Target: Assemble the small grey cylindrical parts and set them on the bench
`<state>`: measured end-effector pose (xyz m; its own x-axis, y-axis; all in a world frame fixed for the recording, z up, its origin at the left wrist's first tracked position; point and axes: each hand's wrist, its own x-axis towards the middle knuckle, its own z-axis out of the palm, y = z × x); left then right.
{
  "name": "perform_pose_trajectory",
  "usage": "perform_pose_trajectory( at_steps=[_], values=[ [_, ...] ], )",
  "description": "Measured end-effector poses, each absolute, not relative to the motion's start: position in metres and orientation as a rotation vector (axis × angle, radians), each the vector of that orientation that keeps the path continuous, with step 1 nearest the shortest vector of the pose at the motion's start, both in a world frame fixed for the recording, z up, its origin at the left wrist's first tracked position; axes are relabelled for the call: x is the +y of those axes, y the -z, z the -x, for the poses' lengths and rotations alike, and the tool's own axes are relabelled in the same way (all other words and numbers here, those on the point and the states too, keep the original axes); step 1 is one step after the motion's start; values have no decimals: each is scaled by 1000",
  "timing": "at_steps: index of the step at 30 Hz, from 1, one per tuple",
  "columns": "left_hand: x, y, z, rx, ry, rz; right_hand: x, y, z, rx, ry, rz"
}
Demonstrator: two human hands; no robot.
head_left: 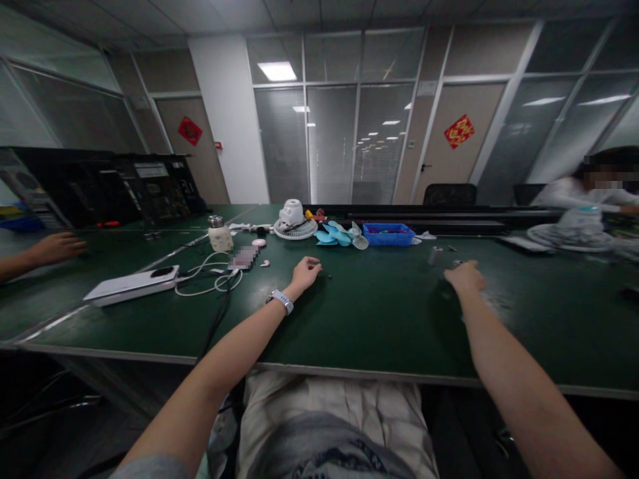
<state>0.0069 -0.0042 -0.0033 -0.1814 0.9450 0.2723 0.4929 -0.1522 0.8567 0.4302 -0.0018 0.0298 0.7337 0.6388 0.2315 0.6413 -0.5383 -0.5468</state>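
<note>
Over the green table (379, 313), my left hand (304, 275) hovers with its fingers curled together. Whatever is between them, if anything, is too small to make out. A tiny dark piece (329, 276) lies just right of those fingertips. My right hand (466, 276) reaches forward with bent fingers closed at a small shiny metal part (458, 263); its exact kind is unclear. Left of this hand stands a short grey metal cylinder (436, 255), and a small thin piece (452, 249) lies behind it. A watch (281, 301) sits on my left wrist.
Farther back are a white fan body (294, 223), pale blue fan blades (337, 234) and a blue basket (388, 234). A bottle (219, 236), cables and a white box (132, 285) lie left. Another person's hand (58, 249) rests far left; a person (589, 183) sits right.
</note>
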Motion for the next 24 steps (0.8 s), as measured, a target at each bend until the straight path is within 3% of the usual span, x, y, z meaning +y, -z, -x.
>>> perform_pose_trajectory(
  at_steps=[5, 9, 13, 24],
  values=[
    [-3, 2, -4, 1679, -1385, -1482, -19, -49, -361, -1304, 523, 1897],
    [-3, 2, -3, 1672, -1419, -1436, -29, -39, -269, -2085, 276, 1332],
    [-2, 5, -2, 1672, -1428, -1458, -38, -17, -199, -2443, 39, 993],
    [-1, 6, -5, 1679, -1395, -1498, -37, -14, -192, -2414, -71, 1162]
  ],
)
